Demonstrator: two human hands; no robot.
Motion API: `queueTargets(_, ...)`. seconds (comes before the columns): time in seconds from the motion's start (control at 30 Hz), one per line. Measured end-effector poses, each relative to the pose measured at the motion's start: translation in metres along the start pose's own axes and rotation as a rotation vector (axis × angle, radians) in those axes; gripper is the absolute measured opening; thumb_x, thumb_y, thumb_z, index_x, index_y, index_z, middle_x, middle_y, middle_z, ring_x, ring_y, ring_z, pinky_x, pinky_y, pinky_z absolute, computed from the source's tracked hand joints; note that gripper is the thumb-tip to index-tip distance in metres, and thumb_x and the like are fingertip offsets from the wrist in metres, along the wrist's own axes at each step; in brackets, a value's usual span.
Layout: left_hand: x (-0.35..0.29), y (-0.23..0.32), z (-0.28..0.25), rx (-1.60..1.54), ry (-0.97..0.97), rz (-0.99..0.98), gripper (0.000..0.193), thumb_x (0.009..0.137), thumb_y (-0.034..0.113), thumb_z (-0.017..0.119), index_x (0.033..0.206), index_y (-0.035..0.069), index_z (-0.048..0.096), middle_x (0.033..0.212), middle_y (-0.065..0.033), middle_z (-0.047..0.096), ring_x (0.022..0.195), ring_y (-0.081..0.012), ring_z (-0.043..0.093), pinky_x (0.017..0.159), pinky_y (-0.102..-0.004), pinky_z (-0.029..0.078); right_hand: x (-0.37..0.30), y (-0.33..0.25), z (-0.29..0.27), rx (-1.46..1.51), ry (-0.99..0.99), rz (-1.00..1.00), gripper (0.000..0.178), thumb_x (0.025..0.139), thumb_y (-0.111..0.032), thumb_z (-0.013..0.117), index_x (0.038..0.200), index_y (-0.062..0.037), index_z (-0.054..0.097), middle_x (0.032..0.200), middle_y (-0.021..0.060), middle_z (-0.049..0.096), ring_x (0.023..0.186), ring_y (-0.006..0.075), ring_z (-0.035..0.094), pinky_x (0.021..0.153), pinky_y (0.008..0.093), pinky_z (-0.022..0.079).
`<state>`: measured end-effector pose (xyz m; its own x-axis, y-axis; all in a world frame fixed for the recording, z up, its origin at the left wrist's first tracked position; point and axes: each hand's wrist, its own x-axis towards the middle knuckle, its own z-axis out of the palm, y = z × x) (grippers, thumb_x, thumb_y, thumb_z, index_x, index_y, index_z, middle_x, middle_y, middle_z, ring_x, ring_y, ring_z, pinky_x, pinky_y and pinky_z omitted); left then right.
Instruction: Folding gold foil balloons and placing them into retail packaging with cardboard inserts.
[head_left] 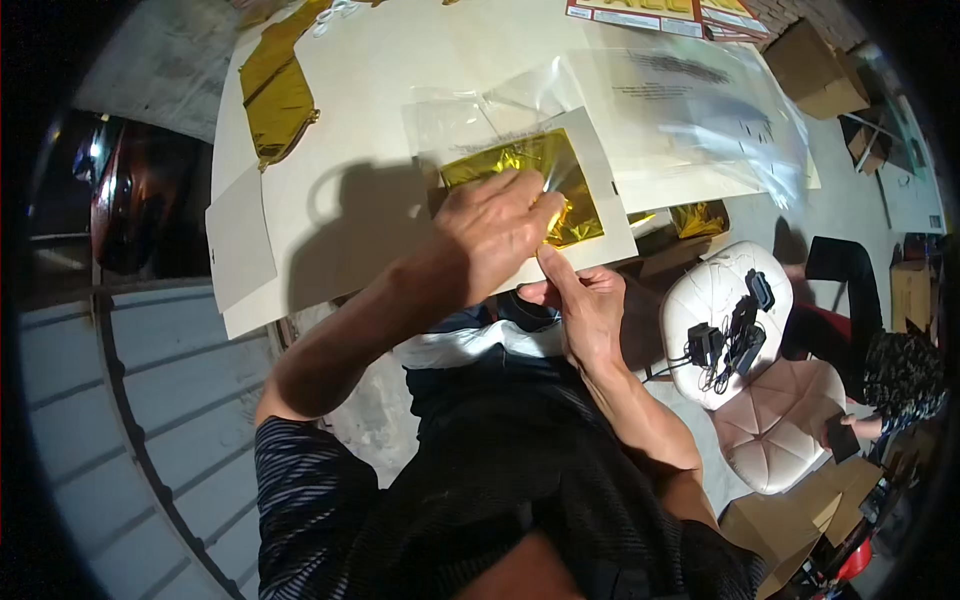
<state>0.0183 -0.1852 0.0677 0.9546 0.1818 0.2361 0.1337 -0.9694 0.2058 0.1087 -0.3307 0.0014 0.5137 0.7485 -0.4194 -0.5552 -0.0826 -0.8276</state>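
Our left hand [495,228] curls, grip unclear, over a gold-foil packet [582,208] our right hand [594,312] pinches; crinkled clear plastic [700,115] spreads upper right, creased gold foil [275,95] upper left.

At abt 1 o'clock, flat red-bordered printed paper sheets [640,12] carry lg. yellow lettering, cut off by pic edge, w/ sm. print in pale strips. Betw. 1 & 2, a clear crinkled plastic bag [700,105] shows tiny dark lines, unreadable. Nr 12, a second clear thin plastic bag [440,112]: similar lines, blurred.
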Motion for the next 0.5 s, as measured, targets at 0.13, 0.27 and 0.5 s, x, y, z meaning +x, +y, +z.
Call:
queueTargets(0.13, -0.002, -0.021, 0.015, 0.068, 0.222, -0.016, 0.017, 0.081, 0.006, 0.065, 0.097, 0.001, 0.061, 0.091, -0.0108, 0.053, 0.089, -0.0275, 0.059, 0.075, -0.0361, 0.054, -0.001, 0.002, 0.001, -0.039, -0.036, 0.006, 0.021, 0.097, -0.017, 0.073, 0.09, 0.0026, 0.075, 0.077, 0.0101, 0.074, 0.06, 0.0148, 0.071, 0.059, 0.0253, 0.059)
queueTargets(0.27, -0.005, -0.014, 0.019, 0.17, 0.191, 0.01, 0.014, 0.08, 0.008, 0.066, 0.092, 0.004, 0.061, 0.088, -0.0068, 0.052, 0.087, -0.0221, 0.06, 0.068, -0.0328, 0.054, -0.002, 0.003, 0.002, -0.033, -0.033, -0.004, 0.021, 0.097, -0.016, 0.073, 0.089, 0.0025, 0.075, 0.076, 0.0095, 0.074, 0.061, 0.0147, 0.071, 0.059, 0.0253, 0.059)
queueTargets(0.5, -0.005, 0.007, -0.001, 0.103, -0.064, -0.079, 0.034, 0.082, 0.002, 0.063, 0.116, 0.0, 0.064, 0.094, -0.01, 0.056, 0.093, -0.0257, 0.061, 0.078, -0.0371, 0.055, -0.003, 0.003, 0.006, -0.018, -0.003, -0.028, 0.024, 0.097, -0.019, 0.073, 0.089, 0.0029, 0.075, 0.075, 0.0111, 0.074, 0.059, 0.0149, 0.071, 0.059, 0.024, 0.057)
